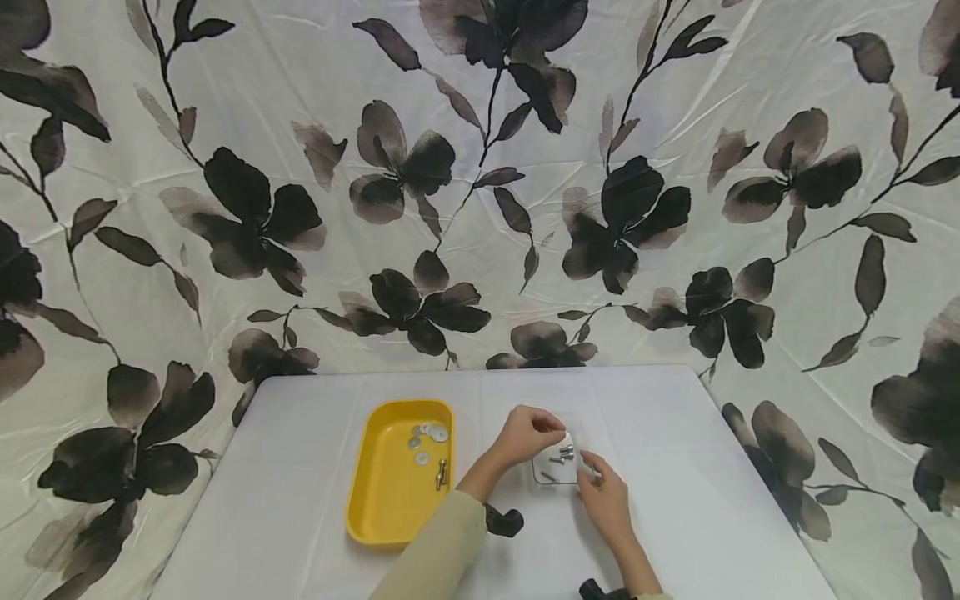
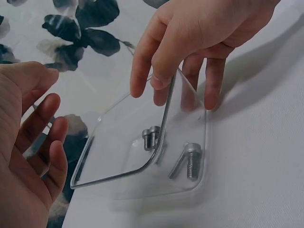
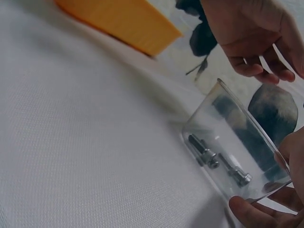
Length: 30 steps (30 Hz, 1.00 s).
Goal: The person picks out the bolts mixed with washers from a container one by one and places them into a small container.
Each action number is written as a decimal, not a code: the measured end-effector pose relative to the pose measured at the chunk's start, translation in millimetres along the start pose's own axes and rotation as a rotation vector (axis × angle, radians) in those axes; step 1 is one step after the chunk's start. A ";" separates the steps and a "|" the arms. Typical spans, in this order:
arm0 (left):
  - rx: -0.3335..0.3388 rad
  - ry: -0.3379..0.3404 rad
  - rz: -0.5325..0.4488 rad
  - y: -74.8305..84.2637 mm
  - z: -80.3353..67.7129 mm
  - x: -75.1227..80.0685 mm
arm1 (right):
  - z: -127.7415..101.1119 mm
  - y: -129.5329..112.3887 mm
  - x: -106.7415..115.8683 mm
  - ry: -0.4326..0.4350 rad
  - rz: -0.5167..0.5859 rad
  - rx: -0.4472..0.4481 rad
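Note:
A clear rectangular plastic container [image 1: 540, 463] stands on the white table with several metal socket-head screws [image 2: 192, 161] lying inside. My right hand [image 1: 606, 500] grips its right-hand wall, thumb on one side and fingers on the other, as the right wrist view shows at the rim [image 3: 256, 128]. Over the container's far left part is my left hand [image 1: 527, 436], its fingers loosely bent. The left wrist view shows nothing between the thumb and fingers of that left hand [image 2: 31, 133], which is apart from the container's wall.
To the left stands a yellow tray [image 1: 362, 492]. Several flat round washers [image 1: 437, 433] lie in its far part, and a few metal bolts [image 1: 441, 475] lie by its right wall. A floral cloth [image 1: 525, 192] hangs behind the white table [image 1: 675, 433].

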<state>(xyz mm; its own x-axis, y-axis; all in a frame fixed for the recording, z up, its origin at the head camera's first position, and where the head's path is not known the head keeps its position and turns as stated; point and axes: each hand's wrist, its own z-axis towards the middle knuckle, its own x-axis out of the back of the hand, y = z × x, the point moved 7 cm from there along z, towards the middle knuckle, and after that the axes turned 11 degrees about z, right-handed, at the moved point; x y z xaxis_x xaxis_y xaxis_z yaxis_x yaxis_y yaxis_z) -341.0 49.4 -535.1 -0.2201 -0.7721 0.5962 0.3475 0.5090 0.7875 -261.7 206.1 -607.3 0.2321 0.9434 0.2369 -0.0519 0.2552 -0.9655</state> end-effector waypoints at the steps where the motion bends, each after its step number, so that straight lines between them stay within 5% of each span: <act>1: 0.005 -0.002 0.005 -1.1 -1.1 1.6 | 0.0 -0.2 -0.6 -0.006 -0.003 0.001; 21: 0.061 -0.032 0.021 -20.4 -32.8 57.3 | -0.1 -5.3 0.8 -0.007 -0.086 0.001; 30: 0.127 -0.044 0.008 -42.6 -58.2 84.0 | -11.2 -37.6 6.6 0.095 -0.287 0.210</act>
<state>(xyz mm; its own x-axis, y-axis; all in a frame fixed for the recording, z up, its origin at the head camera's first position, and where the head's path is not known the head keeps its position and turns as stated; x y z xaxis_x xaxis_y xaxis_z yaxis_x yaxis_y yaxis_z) -321.3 -59.4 -527.7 -0.2588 -0.7520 0.6063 0.2318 0.5610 0.7947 -247.4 200.3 -570.6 0.3544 0.8061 0.4740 -0.1673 0.5534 -0.8159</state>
